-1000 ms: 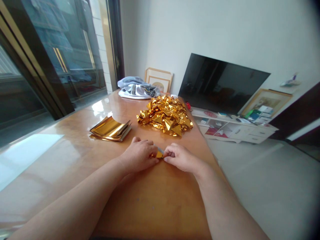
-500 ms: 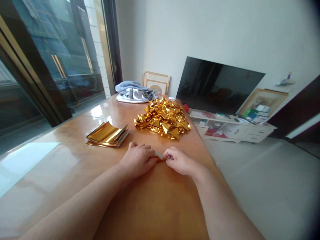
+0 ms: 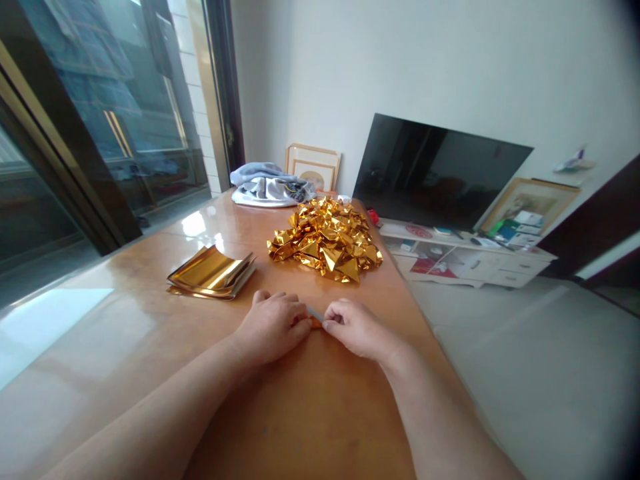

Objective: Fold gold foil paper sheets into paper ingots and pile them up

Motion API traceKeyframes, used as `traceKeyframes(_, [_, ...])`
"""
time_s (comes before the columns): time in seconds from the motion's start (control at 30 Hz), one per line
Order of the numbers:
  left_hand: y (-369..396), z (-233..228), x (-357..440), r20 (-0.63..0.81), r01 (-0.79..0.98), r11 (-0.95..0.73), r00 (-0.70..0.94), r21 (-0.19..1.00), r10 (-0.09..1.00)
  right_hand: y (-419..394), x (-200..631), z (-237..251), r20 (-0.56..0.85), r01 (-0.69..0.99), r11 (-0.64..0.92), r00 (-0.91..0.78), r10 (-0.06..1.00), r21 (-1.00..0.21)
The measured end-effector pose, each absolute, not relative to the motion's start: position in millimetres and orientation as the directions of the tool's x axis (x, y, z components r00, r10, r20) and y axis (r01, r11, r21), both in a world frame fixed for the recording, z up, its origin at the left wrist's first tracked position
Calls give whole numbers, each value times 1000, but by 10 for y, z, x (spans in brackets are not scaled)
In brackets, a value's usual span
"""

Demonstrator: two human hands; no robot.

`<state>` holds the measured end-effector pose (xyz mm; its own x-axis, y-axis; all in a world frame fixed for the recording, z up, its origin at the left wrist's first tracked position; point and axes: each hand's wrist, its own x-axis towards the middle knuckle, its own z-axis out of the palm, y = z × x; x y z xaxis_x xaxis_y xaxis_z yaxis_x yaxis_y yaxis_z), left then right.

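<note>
Between my hands, low over the table, is a small piece of gold foil paper with a pale reverse side; most of it is hidden by my fingers. My left hand is closed on its left part, the thumb in front. At its right end my right hand pinches the paper with curled fingers. Beyond my left hand lies a stack of gold foil sheets, slightly curled at the edges. A heap of folded gold foil pieces rises farther off, past both hands.
The glossy wooden table has its right edge just beyond my right forearm. Bundled cloth lies at the far end, with framed pictures behind. A television stands on a white cabinet to the right.
My hands stay on the foil paper, with only a slight shift of the fingers; the right fingertips sit a little lower. The stack and the heap look unchanged.
</note>
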<state>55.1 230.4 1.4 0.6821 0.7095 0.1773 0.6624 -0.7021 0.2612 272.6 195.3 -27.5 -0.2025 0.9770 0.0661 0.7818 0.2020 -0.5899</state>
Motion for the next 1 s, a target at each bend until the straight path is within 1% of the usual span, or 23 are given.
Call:
traceKeyframes(0.27, [2319, -54, 569, 161, 726, -604, 587, 328, 793, 1948, 2655, -233, 23, 829, 120, -128, 992, -546])
traceKeyframes(0.4, [2343, -74, 566, 135, 726, -595, 589, 345, 797, 1943, 2622, -219, 9, 848, 103, -115, 993, -519])
traceKeyframes(0.6, [2364, -92, 583, 148, 733, -599, 586, 322, 797, 1921, 2594, -196, 57, 872, 125, -111, 992, -474])
traceKeyframes(1.0, [2379, -146, 625, 143, 764, -571, 556, 300, 819, 1927, 2563, -222, 86, 895, 93, -62, 994, -437])
